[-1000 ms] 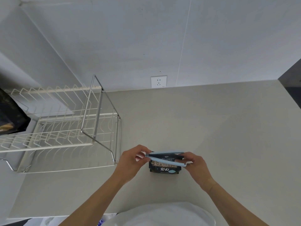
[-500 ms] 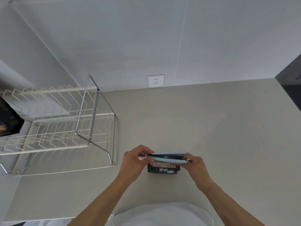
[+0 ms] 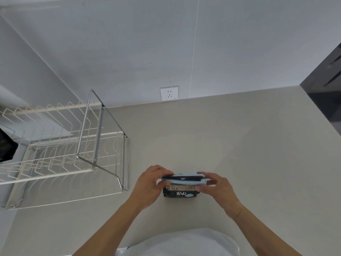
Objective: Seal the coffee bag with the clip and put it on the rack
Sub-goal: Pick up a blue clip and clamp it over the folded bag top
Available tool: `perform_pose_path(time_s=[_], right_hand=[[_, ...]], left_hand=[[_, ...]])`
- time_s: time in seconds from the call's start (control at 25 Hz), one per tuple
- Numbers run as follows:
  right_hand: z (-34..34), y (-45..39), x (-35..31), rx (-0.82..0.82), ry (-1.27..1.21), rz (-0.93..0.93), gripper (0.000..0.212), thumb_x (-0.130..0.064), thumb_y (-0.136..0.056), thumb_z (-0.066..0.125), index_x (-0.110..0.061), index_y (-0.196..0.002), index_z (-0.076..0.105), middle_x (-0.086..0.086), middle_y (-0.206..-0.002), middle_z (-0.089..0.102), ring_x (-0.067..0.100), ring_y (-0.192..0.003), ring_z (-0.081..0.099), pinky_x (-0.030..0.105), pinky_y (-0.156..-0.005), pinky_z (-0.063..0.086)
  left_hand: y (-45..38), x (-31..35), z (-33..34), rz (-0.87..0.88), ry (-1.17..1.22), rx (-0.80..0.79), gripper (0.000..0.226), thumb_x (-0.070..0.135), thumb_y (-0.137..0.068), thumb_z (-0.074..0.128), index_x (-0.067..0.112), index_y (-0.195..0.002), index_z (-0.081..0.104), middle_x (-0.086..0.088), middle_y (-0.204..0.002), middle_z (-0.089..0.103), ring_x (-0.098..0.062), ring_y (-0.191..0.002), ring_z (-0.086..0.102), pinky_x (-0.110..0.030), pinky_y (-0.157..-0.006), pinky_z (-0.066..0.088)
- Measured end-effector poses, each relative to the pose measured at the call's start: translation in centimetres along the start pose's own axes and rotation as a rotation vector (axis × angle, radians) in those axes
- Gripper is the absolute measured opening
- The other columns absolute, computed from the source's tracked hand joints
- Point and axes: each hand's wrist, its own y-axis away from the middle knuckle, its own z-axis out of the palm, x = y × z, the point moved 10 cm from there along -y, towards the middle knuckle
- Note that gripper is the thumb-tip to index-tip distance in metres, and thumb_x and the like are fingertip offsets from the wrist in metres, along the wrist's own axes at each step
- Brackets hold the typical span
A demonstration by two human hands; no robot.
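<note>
A small black coffee bag [image 3: 181, 191] with pale lettering stands upright on the beige counter, near its front edge. A long light-blue clip [image 3: 183, 179] lies across the bag's top, its two bars close together with the bag's dark edge between them. My left hand [image 3: 149, 183] pinches the clip's left end. At the clip's right end my right hand [image 3: 215, 185] holds it with fingers and thumb. The wire rack [image 3: 64, 145] stands to the left, about a hand's width from the bag.
The rack has white wire dividers and a chrome frame [image 3: 96, 130]. A dark object [image 3: 6, 145] sits at its far left. A white wall socket [image 3: 169, 93] is behind the counter. A dark cabinet [image 3: 324, 84] borders the counter's right side.
The clip's two bars have come closer together over the bag's top. Both hands stay at the clip's ends. The camera view has shifted slightly.
</note>
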Motion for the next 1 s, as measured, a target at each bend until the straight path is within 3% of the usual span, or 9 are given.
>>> perform_pose_path(time_s=[0.08,0.36,0.56,0.72,0.8,1.0], right_hand=[[-0.3,0.4,-0.1,-0.050,0.015,-0.024,0.045,-0.019,-0.065,0.088,-0.037,-0.104,0.074,-0.018,-0.092,0.073,0.007,-0.081,0.062,0.010,-0.070,0.049],[-1.0,0.4,-1.1,0.087,0.044,-0.116,0.027,-0.017,-0.068,0.085,-0.037,-0.085,0.079,-0.019,-0.081,0.075,0.003,-0.068,0.060,0.011,-0.061,0.047],[-1.5,0.2,-1.1,0.107,0.143,-0.124,0.023,-0.030,-0.065,0.087,-0.046,-0.076,0.075,-0.015,-0.083,0.073,0.004,-0.076,0.062,0.011,-0.063,0.046],[-1.3,0.1,-2.1,0.091,0.229,-0.180,0.020,-0.035,-0.065,0.086,-0.044,-0.079,0.075,-0.014,-0.083,0.071,0.003,-0.080,0.060,0.019,-0.068,0.046],[-1.2,0.2,-2.7,0.082,0.285,-0.218,0.019,-0.038,-0.068,0.084,-0.044,-0.083,0.074,-0.018,-0.081,0.069,0.001,-0.082,0.058,0.017,-0.067,0.044],[-1.9,0.6,-3.4,0.076,0.365,-0.281,0.022,-0.041,-0.069,0.082,-0.042,-0.089,0.073,-0.024,-0.083,0.067,0.002,-0.083,0.058,0.017,-0.070,0.047]], left_hand=[[0.2,0.0,-0.1,0.004,0.012,0.021,0.027,0.007,-0.084,0.071,0.021,-0.107,0.072,0.007,-0.102,0.066,-0.010,-0.095,0.058,-0.035,-0.088,0.051],[0.5,0.3,0.5,0.050,-0.078,-0.003,0.025,0.010,-0.087,0.068,0.024,-0.107,0.065,0.011,-0.103,0.062,-0.008,-0.097,0.056,-0.032,-0.087,0.051],[-0.3,2.8,1.3,0.170,-0.342,-0.060,0.028,0.037,-0.085,0.066,0.032,-0.111,0.057,0.015,-0.108,0.058,-0.006,-0.097,0.052,-0.025,-0.075,0.048],[-1.9,6.7,4.2,0.357,-0.509,-0.142,0.027,0.039,-0.090,0.058,0.027,-0.115,0.059,0.007,-0.106,0.061,-0.015,-0.093,0.056,-0.024,-0.069,0.038],[-2.4,7.9,5.7,0.414,-0.558,-0.180,0.027,0.039,-0.093,0.054,0.022,-0.113,0.060,0.003,-0.104,0.061,-0.019,-0.091,0.056,-0.027,-0.068,0.038],[-2.7,8.0,6.5,0.383,-0.516,-0.183,0.024,0.037,-0.095,0.050,0.022,-0.111,0.059,0.004,-0.103,0.059,-0.017,-0.090,0.054,-0.026,-0.065,0.038]])
